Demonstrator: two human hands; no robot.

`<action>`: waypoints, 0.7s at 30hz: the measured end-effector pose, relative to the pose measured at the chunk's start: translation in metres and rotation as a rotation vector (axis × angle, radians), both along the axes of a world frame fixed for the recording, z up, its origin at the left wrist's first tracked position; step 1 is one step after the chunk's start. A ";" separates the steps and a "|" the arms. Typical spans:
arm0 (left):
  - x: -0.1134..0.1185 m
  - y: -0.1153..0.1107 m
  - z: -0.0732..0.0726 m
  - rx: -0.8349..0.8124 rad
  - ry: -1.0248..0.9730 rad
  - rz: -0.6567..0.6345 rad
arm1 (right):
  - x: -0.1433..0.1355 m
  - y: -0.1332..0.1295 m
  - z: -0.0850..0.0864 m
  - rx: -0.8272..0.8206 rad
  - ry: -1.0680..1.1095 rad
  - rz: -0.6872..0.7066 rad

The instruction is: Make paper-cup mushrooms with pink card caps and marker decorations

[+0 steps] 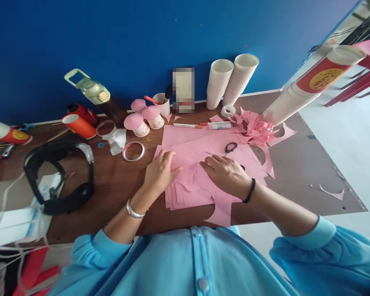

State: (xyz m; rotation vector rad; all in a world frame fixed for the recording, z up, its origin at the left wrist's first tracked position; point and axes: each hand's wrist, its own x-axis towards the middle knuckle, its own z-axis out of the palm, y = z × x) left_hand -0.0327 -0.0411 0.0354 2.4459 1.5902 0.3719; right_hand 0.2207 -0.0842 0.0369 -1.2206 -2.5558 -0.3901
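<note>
Pink paper sheets (200,139) lie in a loose stack on the brown table. My left hand (160,170) rests at the stack's left edge, thumb apart from the fingers. Across from it, my right hand (226,174) lies palm down over the paper, fingers bent and together; whatever is under them is hidden. A cut, rounded pink piece (186,172) sits between the hands. Just beyond my right hand are scissors (231,147) with dark handles, their blades partly covered by the hand. Pink scraps (255,128) are heaped at the stack's back right.
Small cups with pink cone tops (135,123), a tape roll (133,151) and a bottle (94,92) stand at the back left. White cup stacks (218,84) are by the blue wall; another stack (291,102) leans right. A black headband device (60,176) lies left.
</note>
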 end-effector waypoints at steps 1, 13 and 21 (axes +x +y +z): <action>-0.003 -0.002 0.002 0.063 0.013 -0.041 | -0.003 -0.001 -0.005 -0.001 0.006 0.020; -0.007 -0.024 -0.042 0.059 0.157 -0.502 | -0.001 0.080 0.031 -0.337 -0.149 -0.260; -0.016 -0.009 -0.011 -0.114 -0.045 -0.550 | 0.033 0.128 0.020 -0.345 -0.265 -0.529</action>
